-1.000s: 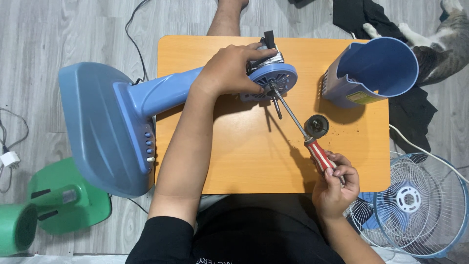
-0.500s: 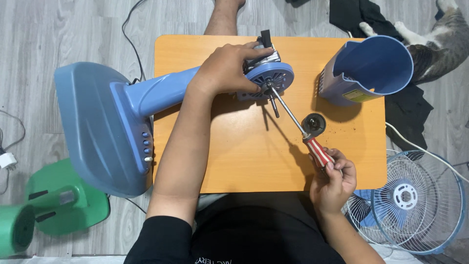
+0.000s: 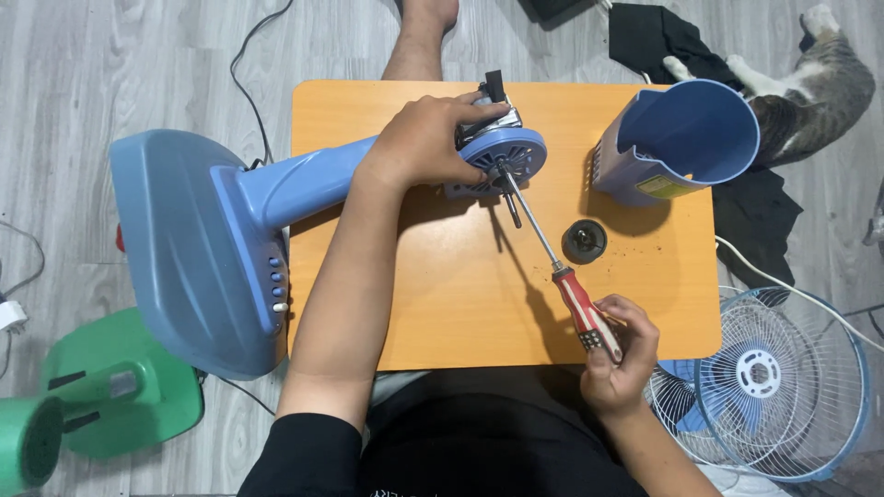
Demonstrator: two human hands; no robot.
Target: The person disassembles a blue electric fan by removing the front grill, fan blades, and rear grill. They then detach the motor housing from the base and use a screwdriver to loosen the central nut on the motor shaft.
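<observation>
Screwdriver [image 3: 552, 267] runs diagonal on the orange table [image 3: 442, 322], red handle low-right toward me, long shaft up-left, tip at the face of the blue fan motor housing [image 3: 502, 152]. Fan body's long axis lies left-right: neck crosses the table's left edge, wide base [image 3: 184, 248] hangs off over the floor, motor end mid-table near the far edge.

My right hand [image 3: 619, 364] sits at the near right table edge, fingers curled tight around the handle end. My left hand [image 3: 424, 143] reaches across, forearm diagonal from near edge, fingers clamped over the motor housing, pinning it.

Small black round part [image 3: 584, 239] just right of the shaft, apart from it. Blue motor cover [image 3: 681, 138] on its side at the far right corner. Bare tabletop between my arms. Fan grille [image 3: 783, 382] on the floor right, green stool [image 3: 101, 405] left, cat [image 3: 820, 83] far right.
</observation>
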